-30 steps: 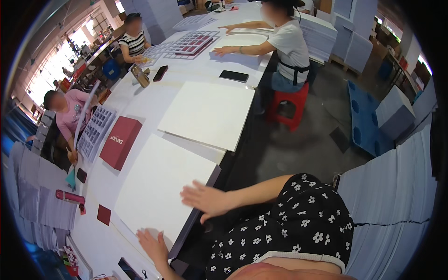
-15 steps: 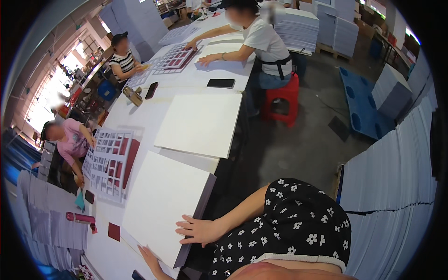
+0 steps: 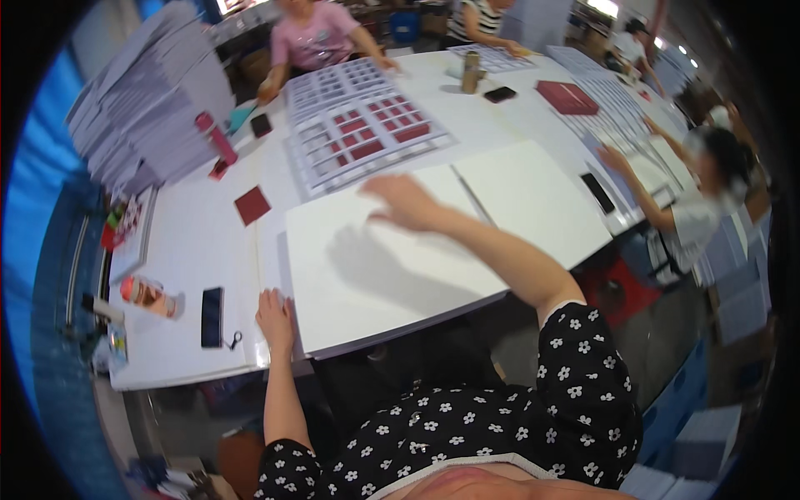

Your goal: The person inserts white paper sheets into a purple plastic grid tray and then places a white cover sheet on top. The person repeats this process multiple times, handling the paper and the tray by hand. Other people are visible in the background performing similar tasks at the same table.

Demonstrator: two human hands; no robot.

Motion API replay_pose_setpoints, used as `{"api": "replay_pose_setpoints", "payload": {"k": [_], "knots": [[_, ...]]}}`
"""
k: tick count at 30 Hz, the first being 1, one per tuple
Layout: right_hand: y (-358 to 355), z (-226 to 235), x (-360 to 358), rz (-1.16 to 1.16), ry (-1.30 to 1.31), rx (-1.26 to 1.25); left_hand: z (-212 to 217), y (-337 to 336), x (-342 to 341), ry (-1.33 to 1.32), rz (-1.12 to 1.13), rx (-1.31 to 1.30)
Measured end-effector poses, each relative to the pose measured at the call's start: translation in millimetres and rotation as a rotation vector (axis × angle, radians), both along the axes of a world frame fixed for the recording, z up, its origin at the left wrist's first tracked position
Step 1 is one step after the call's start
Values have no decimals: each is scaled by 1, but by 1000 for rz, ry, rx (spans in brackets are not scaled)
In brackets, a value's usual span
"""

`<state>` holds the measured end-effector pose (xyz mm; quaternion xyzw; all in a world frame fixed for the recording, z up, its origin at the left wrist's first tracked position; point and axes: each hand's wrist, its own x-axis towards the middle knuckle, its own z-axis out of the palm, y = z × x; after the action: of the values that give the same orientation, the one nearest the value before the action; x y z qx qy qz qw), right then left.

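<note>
- no text, number or sign can be read
- an orange-ended bottle (image 3: pixel 150 297) on the table (image 3: pixel 187 258) carries a printed pattern, too small to tell as lettering
- a co-worker's pink shirt (image 3: pixel 310 35) bears a small print, too blurred to read

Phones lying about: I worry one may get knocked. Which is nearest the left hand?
The dark phone to the left of the left hand, with a small black loop beside it; the other phones lie clearly farther from that hand.
</note>
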<state>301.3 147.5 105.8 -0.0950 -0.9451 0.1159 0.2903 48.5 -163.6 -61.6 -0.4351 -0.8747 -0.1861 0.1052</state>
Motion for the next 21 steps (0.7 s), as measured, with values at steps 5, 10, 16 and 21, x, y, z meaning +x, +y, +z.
{"api": "replay_pose_setpoints", "payload": {"k": [5, 10, 16, 21], "knots": [[125, -6, -36, -350, -348, 210, 13, 6, 5, -56, 16, 22], [200, -39, -64, -481, -643, 351, 16, 10, 5, -100, 30, 52], [226, -51, -121, -431, -811, 283, 20, -2, 4, -117, 77, 65], [277, -65, -119, -441, -987, 85, 35, 6, 8, -178, 65, 42]]}}
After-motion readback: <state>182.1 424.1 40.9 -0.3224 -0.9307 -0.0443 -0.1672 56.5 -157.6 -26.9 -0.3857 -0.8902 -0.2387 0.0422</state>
